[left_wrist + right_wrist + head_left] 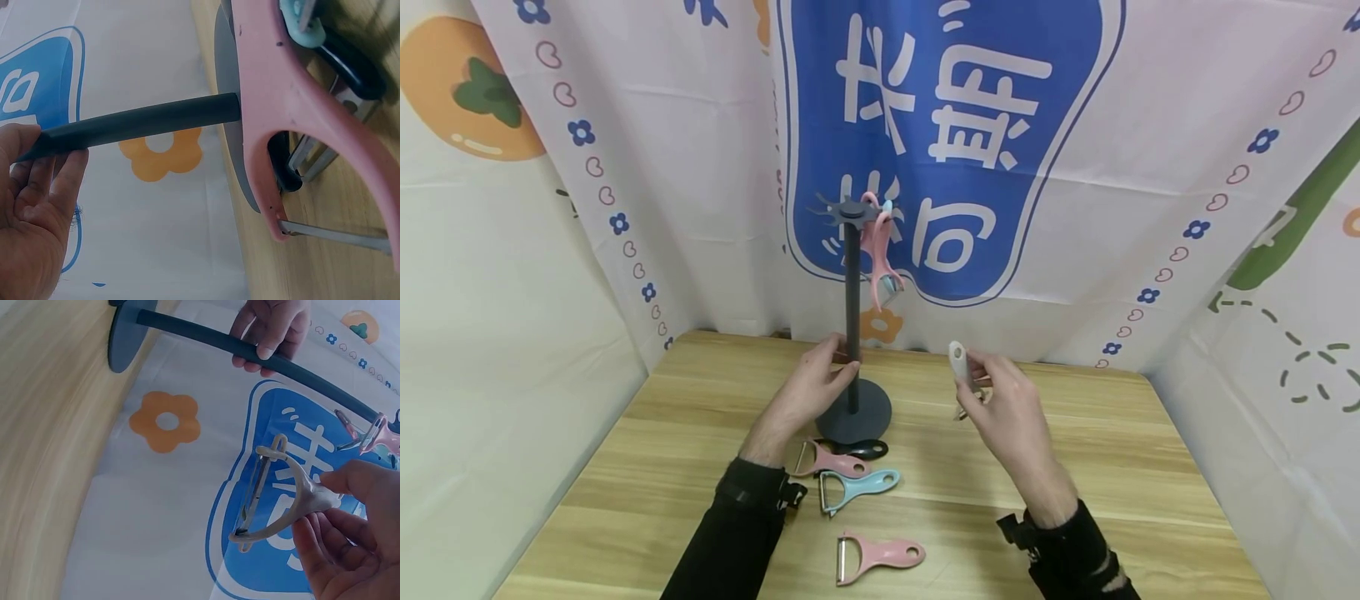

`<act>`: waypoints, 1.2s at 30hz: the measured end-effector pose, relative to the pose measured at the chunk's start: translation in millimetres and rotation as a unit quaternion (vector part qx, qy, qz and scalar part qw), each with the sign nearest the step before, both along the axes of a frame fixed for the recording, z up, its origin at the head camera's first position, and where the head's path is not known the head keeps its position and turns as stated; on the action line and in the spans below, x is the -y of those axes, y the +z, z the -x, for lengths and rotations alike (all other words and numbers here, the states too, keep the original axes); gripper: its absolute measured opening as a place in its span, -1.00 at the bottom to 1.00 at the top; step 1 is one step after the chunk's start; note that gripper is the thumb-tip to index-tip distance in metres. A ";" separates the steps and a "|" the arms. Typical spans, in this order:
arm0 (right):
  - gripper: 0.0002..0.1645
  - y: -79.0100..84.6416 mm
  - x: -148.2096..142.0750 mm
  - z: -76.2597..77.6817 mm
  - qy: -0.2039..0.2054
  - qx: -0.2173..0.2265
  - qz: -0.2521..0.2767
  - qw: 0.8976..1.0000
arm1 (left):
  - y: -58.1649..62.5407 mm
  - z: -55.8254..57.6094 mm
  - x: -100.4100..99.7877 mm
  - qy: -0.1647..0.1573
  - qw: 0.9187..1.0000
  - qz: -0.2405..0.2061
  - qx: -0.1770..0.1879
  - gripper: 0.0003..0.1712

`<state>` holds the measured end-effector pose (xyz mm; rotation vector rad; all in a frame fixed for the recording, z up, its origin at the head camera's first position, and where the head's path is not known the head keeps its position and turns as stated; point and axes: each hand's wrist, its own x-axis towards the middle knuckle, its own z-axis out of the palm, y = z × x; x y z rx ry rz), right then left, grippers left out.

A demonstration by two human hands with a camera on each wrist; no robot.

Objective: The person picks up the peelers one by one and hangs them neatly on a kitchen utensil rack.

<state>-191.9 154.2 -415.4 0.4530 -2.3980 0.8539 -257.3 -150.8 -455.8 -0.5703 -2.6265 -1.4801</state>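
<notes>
White peeler (957, 358), lifted clear of the tabletop (1075, 467), just right of centre in the head view. Handle end with its hole upward there, blade end downward. Pinched between thumb and fingers of the right hand (1011, 404), fingertips together on the handle; forked blade end bare and near the centre of the right wrist view.

Dark stand (852, 308), upright left of centre in the head view, its pole clasped low down by the left hand (805, 387), thumb on one side and fingers on the other. Round base (874, 412) flat on the wood. Well apart from the white peeler.

Hanging from the pronged top (852, 211), on its right side: a hanging pink peeler (881, 242), with a bit of light blue showing behind.

Lying just below the base in the head view: a black peeler (871, 450), partly overlapped by a pink peeler (842, 462), then a light blue peeler (872, 482) close by. Farther down, at bottom centre and apart from these, a second pink peeler (891, 552).

Behind everything, a printed cloth (722, 167) with a blue panel at upper centre.
</notes>
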 end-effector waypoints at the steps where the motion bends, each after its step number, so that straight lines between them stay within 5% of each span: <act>1: -0.53 1.4 1.6 0.0 0.001 -0.003 0.003 1.000 | -0.2 0.1 0.1 -0.001 1.000 0.000 -0.001 -0.67; 36: -0.53 60.5 51.6 3.6 0.030 -0.091 0.050 0.994 | -2.2 2.2 -0.9 -0.001 1.000 -0.011 -0.002 -0.68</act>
